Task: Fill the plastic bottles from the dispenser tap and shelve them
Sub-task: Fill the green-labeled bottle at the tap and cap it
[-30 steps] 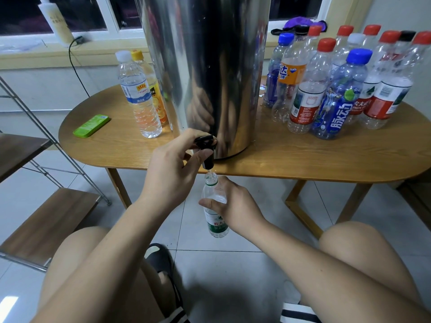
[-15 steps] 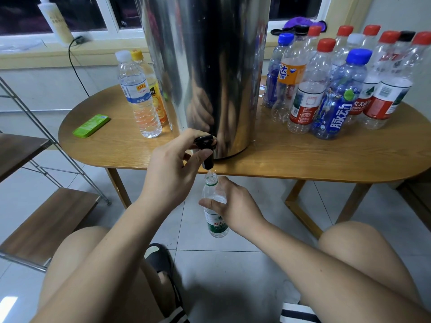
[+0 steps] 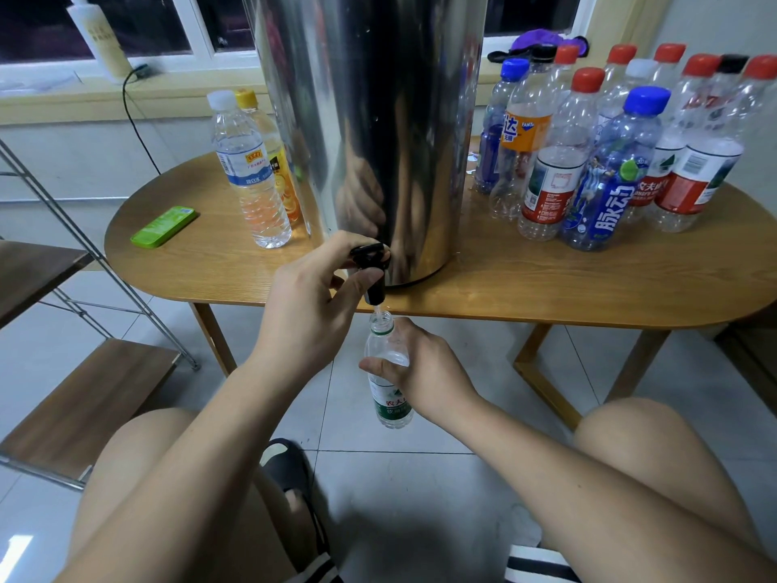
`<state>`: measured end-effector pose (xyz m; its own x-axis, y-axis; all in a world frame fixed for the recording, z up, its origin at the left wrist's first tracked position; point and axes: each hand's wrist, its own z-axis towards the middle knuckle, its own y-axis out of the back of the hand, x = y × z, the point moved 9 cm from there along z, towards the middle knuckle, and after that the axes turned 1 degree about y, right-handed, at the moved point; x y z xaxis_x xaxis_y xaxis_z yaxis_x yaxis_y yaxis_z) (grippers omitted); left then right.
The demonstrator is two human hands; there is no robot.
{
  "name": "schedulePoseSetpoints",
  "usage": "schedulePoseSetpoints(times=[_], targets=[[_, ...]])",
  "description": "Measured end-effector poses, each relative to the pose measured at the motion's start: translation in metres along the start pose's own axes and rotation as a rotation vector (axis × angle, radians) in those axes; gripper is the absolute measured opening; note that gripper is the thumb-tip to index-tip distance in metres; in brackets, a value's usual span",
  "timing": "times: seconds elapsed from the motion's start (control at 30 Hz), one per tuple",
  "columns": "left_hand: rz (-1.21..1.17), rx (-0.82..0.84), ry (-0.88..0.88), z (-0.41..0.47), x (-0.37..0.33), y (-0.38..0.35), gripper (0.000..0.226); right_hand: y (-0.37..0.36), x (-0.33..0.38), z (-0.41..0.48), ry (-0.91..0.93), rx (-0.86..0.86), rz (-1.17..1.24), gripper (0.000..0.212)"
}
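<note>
Bottles are the work here, and the one being filled, a small green-labelled bottle (image 3: 389,372), hangs in the right hand (image 3: 424,372), whose grip is wrapped closed around its upper body, below the edge of the tabletop (image 3: 546,288). Its uncapped mouth sits directly under the black tap (image 3: 372,269), close beneath the spout, with a thin stream falling into the neck; holding it that close and upright looks meant to keep the water from splashing onto the floor. Above that grip, the left hand (image 3: 311,305) is closed on the tap lever at the foot of the steel dispenser (image 3: 370,132), fingers over it and thumb under, apparently to hold the valve open while the other hand only has to steady the bottle.

To the left of the tap grip stand two capped bottles (image 3: 252,170), which appear full, and a green flat case (image 3: 164,226). To the right, well apart, is a cluster of capped bottles (image 3: 622,153) that look empty. The shelf rack (image 3: 84,397) lies far left of both hands.

Against the frames from a second and half a second ago, nothing visibly differs: both grips, the bottle and the tap sit the same, so filling seems to be simply continuing.
</note>
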<state>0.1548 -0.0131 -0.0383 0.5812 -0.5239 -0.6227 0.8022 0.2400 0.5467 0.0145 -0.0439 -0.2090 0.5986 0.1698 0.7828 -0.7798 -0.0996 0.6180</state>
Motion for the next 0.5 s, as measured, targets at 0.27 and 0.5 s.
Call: schedulePoseSetpoints(times=[0.27, 0.5], targets=[[-0.001, 0.003, -0.007, 0.0002, -0.0015, 0.0004, 0.019, 0.0002, 0.0003, 0.0, 0.002, -0.001, 0.0, 0.085], [0.005, 0.005, -0.009, 0.0005, -0.001, 0.0009, 0.018, -0.0001, -0.0001, -0.0002, -0.002, 0.001, 0.001, 0.081]])
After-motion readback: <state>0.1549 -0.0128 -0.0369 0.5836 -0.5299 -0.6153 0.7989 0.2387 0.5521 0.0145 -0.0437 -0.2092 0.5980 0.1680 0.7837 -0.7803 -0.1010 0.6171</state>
